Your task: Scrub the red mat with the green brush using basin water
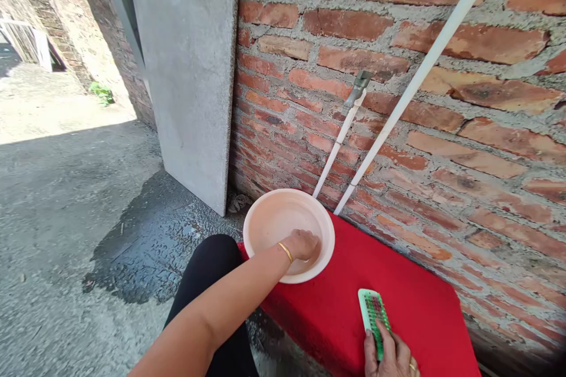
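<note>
A pale pink plastic basin [254, 212] with water in it stands at the left end of a red cloth-covered surface [331, 300]. My left hand [303, 244], with a gold bangle at its wrist, is dipped into the basin near its right side. Its fingers look curled together; their tips, and anything in them, are hidden. At the lower right, my right hand [391, 356] grips a scrub brush [374, 306] with a light green body. The brush lies bristles up over the red cloth, with green and dark bristles showing and my fingers against them.
Behind the surface rises a brick wall [345, 23] with two white pipes, the shorter one [338, 144] capped by a grey fitting. A grey slab [188, 82] leans on the wall at left. Wet concrete floor [141, 235] lies beside my dark-clothed knee [216, 259].
</note>
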A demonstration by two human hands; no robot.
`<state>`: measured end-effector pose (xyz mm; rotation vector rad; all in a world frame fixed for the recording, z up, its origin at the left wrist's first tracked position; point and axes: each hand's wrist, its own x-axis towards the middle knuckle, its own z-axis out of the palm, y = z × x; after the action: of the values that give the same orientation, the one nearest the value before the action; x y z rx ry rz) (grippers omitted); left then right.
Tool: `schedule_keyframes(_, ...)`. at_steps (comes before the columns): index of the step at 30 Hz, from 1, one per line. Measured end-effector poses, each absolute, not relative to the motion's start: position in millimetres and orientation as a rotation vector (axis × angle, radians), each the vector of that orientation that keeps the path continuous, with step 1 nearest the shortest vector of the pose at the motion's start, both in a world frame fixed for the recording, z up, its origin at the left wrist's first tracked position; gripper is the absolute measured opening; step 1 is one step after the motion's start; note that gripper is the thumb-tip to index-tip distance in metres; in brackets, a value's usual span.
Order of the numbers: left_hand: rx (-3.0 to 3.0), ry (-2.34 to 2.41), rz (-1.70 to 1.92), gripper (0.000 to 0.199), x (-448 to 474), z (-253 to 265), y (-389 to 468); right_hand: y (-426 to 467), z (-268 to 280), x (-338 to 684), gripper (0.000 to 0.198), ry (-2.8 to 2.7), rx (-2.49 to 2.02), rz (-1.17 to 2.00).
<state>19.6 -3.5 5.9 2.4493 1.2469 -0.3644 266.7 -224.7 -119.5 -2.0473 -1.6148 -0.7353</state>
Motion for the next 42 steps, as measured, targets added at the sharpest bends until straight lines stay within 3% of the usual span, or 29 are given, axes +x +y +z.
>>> schedule_keyframes(18,2.44,1.26,-0.373,0.04,18,13,-5,-224,-122,269,0.055,-1.625,-1.999,-0.841)
schedule_keyframes(27,2.437,1.284,-0.377,0.04,21,7,-2,-224,-134,278,0.039,-1.658,-1.984,-0.831)
schedule_keyframes(42,2.421,1.28,-0.395,0.046,20,9,1,-225,-126,272,0.041,-1.635,-2.001,-0.799)
